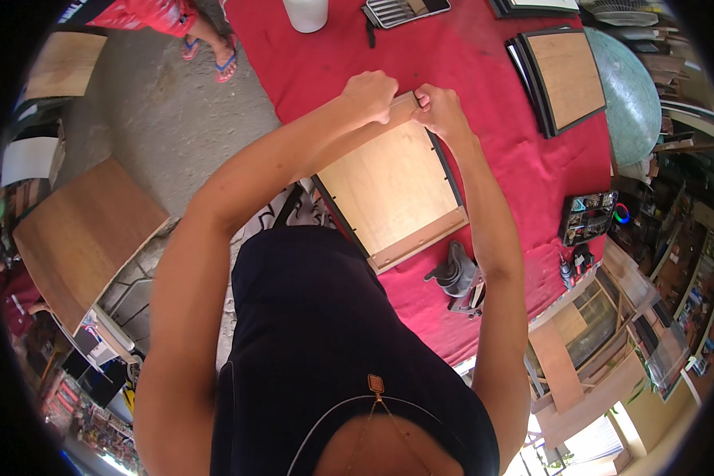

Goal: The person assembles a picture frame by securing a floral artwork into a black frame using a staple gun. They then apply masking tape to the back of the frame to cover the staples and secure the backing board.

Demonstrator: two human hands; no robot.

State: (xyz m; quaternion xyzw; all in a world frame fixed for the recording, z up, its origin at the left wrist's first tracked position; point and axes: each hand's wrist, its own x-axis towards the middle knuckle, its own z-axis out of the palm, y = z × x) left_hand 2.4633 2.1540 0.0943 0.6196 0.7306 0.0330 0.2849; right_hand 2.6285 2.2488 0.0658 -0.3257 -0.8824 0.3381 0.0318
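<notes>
A picture frame (390,186) with dark edges lies face down on the red cloth in front of me, its pale wooden back panel upward. Brown tape (420,240) runs along its near edge, and a similar brown strip shows at the far edge between my hands. My left hand (371,94) is closed like a fist over the far left part; what its fingers hold is hidden. My right hand (443,113) is closed at the far right corner, thumb and fingers gripping the frame's edge. Small dark tabs stick out along the frame's sides.
A grey tool like a tape dispenser (454,274) sits right of the frame. Further right are a black compartment box (589,218) and stacked frames (563,79). A white container (305,14) stands at the far edge. A person's sandalled foot (226,65) is on the floor at far left.
</notes>
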